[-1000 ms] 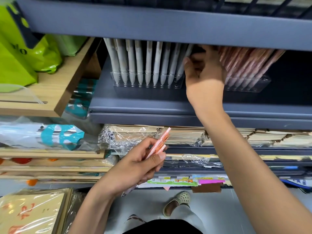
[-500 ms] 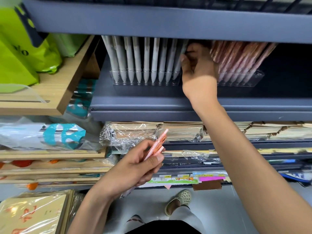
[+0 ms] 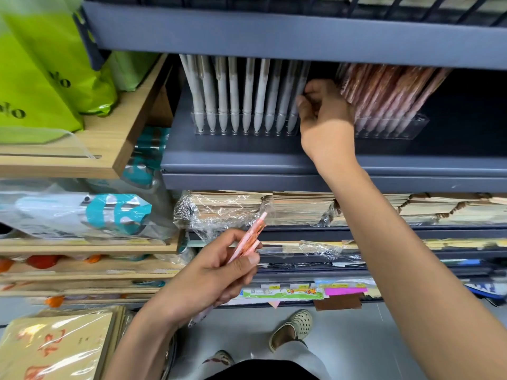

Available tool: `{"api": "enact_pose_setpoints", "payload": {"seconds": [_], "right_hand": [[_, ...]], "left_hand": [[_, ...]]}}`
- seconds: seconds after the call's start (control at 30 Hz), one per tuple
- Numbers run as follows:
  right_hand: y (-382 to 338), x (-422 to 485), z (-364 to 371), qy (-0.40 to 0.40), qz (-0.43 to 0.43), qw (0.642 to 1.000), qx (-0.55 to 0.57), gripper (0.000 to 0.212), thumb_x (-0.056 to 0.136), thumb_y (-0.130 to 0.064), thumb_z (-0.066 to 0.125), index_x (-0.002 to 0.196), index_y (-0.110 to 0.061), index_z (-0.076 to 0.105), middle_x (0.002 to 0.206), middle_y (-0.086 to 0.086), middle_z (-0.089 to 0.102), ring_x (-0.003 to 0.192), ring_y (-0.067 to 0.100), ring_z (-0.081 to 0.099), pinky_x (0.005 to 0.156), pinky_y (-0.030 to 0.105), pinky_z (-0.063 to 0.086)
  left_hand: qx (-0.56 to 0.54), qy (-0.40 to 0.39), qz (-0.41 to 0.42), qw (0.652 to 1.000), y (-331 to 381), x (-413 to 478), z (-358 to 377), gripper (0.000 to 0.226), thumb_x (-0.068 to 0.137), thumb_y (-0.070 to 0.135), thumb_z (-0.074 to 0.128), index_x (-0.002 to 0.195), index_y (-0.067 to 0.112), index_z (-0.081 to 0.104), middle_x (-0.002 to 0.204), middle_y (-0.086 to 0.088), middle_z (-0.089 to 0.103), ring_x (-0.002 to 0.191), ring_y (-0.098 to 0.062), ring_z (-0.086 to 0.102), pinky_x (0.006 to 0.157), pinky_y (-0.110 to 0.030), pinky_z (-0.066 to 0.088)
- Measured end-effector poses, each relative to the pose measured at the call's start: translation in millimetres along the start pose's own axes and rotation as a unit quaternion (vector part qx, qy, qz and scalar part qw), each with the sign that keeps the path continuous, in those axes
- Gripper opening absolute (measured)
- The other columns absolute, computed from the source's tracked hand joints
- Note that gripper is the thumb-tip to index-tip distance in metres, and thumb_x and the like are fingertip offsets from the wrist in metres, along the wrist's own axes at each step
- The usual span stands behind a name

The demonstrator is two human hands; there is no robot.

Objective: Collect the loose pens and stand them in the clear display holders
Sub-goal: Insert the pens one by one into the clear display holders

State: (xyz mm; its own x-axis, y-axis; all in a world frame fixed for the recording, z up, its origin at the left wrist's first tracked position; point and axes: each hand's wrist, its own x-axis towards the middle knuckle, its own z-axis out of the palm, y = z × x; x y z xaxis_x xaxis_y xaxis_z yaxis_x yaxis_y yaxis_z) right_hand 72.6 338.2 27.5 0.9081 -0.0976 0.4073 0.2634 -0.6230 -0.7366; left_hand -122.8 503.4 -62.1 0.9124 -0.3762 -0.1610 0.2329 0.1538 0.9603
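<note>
The left hand [image 3: 216,272] pinches a small bunch of slim pink-and-orange plastic pens [image 3: 248,239] between thumb and curled fingers, gripping them low on the barrels; their long axis slants up and to the right, upper ends pointing past the fingertips toward the shelf above. These pens look light, stiff and smooth, likely to slide against each other, so a pinch near mid-barrel, one at a time, should steer each best.

The right hand [image 3: 326,119] reaches up into the dark grey metal shelf [image 3: 247,163], fingers bent close together in the gap between two clear plastic display holders; I cannot tell whether they hold a pen. To the left of its fingertips the clear holder [image 3: 247,124] carries a row of pale grey pens [image 3: 233,94] standing tips down, leaning slightly. To the right of its knuckles, the second clear holder [image 3: 395,127] carries pink patterned pens [image 3: 384,89], tilted rightward at the top
</note>
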Motion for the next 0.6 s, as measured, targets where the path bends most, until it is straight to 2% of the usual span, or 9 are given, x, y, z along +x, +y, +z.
{"api": "enact_pose_setpoints", "payload": {"seconds": [0.13,0.23,0.27,0.33,0.4,0.43,0.5,0.57,0.6], "right_hand": [[-0.1,-2.7,-2.7,0.015,-0.009,1.000,-0.025,0.026,0.097,-0.014,0.048,0.120,-0.009,0.059,0.107,0.007,0.067,0.093,0.020,0.062,0.084,0.025,0.047],[-0.9,-8.9,-9.2,0.008,0.018,1.000,0.024,0.035,0.097,-0.009,0.047,0.132,-0.011,0.051,0.108,0.006,0.065,0.082,0.000,0.058,0.076,0.003,0.038],[-1.5,-13.4,-13.6,0.011,0.015,0.999,0.036,0.038,0.097,-0.010,0.048,0.134,-0.012,0.049,0.106,0.004,0.066,0.083,0.000,0.058,0.077,0.005,0.039],[-2.1,-27.1,-26.8,0.027,0.001,0.998,0.059,0.037,0.094,-0.015,0.051,0.131,-0.017,0.052,0.101,-0.002,0.069,0.087,0.006,0.062,0.080,0.015,0.046],[0.8,-45.6,-42.8,0.011,-0.014,0.994,0.107,0.025,0.091,-0.019,0.055,0.115,-0.022,0.062,0.091,-0.008,0.071,0.082,0.008,0.065,0.081,0.024,0.052],[4.2,-55.5,-51.1,-0.031,-0.024,0.991,0.127,0.017,0.091,-0.020,0.058,0.105,-0.024,0.066,0.087,-0.008,0.072,0.081,0.009,0.066,0.081,0.028,0.054],[14.4,-73.1,-66.1,-0.172,-0.035,0.973,0.152,0.009,0.091,-0.021,0.063,0.094,-0.024,0.071,0.087,-0.007,0.073,0.080,0.010,0.068,0.079,0.031,0.056],[27.6,-87.0,-79.5,-0.300,-0.037,0.937,0.173,0.012,0.089,-0.025,0.067,0.098,-0.020,0.073,0.093,-0.008,0.074,0.085,0.006,0.069,0.079,0.023,0.055],[35.3,-91.5,-85.1,-0.340,-0.035,0.922,0.181,0.018,0.086,-0.028,0.068,0.100,-0.018,0.074,0.096,-0.008,0.074,0.089,0.006,0.069,0.080,0.021,0.054]], "left_hand": [[0.007,0.015,0.013,1.000,-0.4,-2.9,-0.2,0.022,0.093,0.030,0.062,0.106,0.014,0.054,0.072,-0.005,0.056,0.043,-0.012,0.032,0.036,-0.016,0.025],[0.015,0.025,0.026,0.999,0.5,-1.9,0.4,0.026,0.090,0.036,0.065,0.105,0.017,0.055,0.072,-0.002,0.056,0.043,-0.013,0.032,0.038,-0.025,0.017],[0.018,0.027,0.029,0.999,0.6,-0.6,0.8,0.025,0.089,0.036,0.065,0.104,0.018,0.055,0.072,-0.002,0.056,0.043,-0.013,0.032,0.039,-0.029,0.016],[0.016,0.024,0.032,0.999,1.2,3.5,2.9,0.021,0.092,0.032,0.064,0.102,0.018,0.054,0.072,-0.002,0.055,0.043,-0.014,0.031,0.039,-0.031,0.016],[0.016,0.015,0.032,0.999,2.3,9.1,7.4,0.018,0.094,0.028,0.063,0.103,0.016,0.053,0.071,-0.001,0.054,0.044,-0.013,0.031,0.038,-0.026,0.019],[0.016,0.013,0.032,0.999,3.0,11.9,10.2,0.018,0.095,0.028,0.062,0.104,0.015,0.053,0.071,-0.001,0.054,0.044,-0.013,0.032,0.038,-0.023,0.021],[0.017,0.008,0.032,0.999,4.7,17.3,17.5,0.017,0.095,0.026,0.061,0.104,0.014,0.053,0.070,0.000,0.054,0.044,-0.012,0.032,0.037,-0.020,0.023],[0.021,0.004,0.032,0.999,7.2,23.3,28.2,0.015,0.094,0.025,0.060,0.103,0.015,0.053,0.069,-0.001,0.053,0.043,-0.012,0.031,0.036,-0.019,0.023],[0.021,0.004,0.032,0.999,8.5,27.0,35.0,0.013,0.094,0.024,0.060,0.102,0.015,0.053,0.069,-0.001,0.053,0.043,-0.011,0.031,0.036,-0.018,0.024]]}}
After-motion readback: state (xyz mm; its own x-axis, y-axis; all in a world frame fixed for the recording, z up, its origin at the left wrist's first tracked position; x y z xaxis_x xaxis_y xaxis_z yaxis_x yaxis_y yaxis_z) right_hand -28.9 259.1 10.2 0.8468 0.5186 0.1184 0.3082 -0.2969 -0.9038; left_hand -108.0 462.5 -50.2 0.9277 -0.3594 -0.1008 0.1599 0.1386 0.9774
